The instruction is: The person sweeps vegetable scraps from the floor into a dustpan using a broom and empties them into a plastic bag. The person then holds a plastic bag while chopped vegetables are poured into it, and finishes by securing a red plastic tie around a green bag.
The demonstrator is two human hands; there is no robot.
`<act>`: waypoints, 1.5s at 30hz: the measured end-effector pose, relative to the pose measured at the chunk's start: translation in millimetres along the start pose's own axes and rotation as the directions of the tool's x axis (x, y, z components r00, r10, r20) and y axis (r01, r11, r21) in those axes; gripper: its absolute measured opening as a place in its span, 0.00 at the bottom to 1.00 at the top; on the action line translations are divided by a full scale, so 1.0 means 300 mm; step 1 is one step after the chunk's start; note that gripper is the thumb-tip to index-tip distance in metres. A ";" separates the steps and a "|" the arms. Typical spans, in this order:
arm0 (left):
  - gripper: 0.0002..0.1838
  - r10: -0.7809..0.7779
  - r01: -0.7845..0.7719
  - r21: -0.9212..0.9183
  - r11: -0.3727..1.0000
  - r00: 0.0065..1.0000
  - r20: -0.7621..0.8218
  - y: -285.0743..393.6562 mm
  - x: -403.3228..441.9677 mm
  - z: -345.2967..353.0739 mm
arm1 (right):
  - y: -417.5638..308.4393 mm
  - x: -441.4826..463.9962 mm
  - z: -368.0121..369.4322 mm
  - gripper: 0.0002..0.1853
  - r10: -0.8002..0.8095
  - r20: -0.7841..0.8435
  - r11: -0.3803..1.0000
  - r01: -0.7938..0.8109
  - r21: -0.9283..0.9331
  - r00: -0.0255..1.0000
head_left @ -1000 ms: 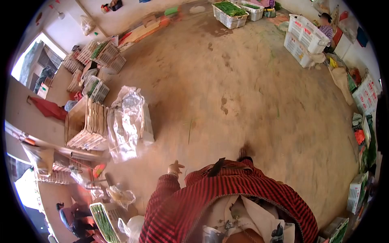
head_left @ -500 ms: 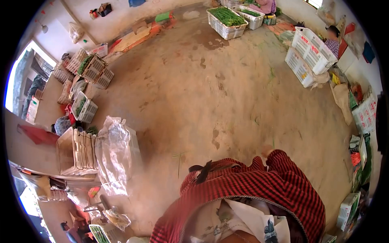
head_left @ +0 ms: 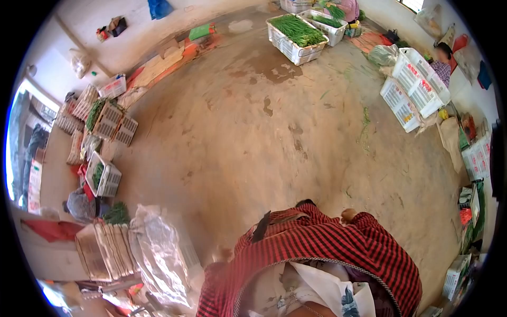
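My right hand (head_left: 348, 215) shows small at the end of the red and black checked sleeve, over the bare floor, and its fingers are too small to make out. Low on the left, my left hand (head_left: 222, 254) is a blur beside the other sleeve, close to the stack wrapped in clear plastic (head_left: 161, 253). I see no object in either hand. The checked garment (head_left: 317, 238) fills the bottom of the view, and a dark strap (head_left: 261, 227) lies on it. A dark shoe (head_left: 305, 203) peeks out in front of the garment.
Crates of green stalks (head_left: 298, 39) stand at the far end near a person in pink (head_left: 348, 9). Stacked white crates (head_left: 414, 87) are at the right, with a seated person (head_left: 442, 66) behind. More crates (head_left: 108, 121) line the left wall. The concrete floor (head_left: 237, 142) has damp patches.
The far crates and the left-hand crates have come nearer in view. The plastic-wrapped stack has shifted lower. My left hand, out of view half a second ago, shows again as a blur.
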State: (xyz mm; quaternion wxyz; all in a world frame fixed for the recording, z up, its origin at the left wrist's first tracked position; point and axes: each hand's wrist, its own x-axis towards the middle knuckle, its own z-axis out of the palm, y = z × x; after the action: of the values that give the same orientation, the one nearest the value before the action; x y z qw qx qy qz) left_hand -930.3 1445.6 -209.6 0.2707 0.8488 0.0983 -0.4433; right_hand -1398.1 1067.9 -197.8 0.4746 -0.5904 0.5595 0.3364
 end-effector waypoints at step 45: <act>0.26 -0.152 0.104 -0.511 0.853 0.987 -0.052 2.508 1.501 -0.364 | -2.459 1.380 -1.813 0.15 -0.030 0.035 0.923 0.041 -0.383 0.999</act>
State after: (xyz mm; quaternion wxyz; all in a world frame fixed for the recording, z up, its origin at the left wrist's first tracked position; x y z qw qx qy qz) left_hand -283.3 844.9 -242.0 0.4494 0.7585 0.2797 -0.3800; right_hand -686.9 360.5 -270.4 0.3638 -0.6770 0.4655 0.4389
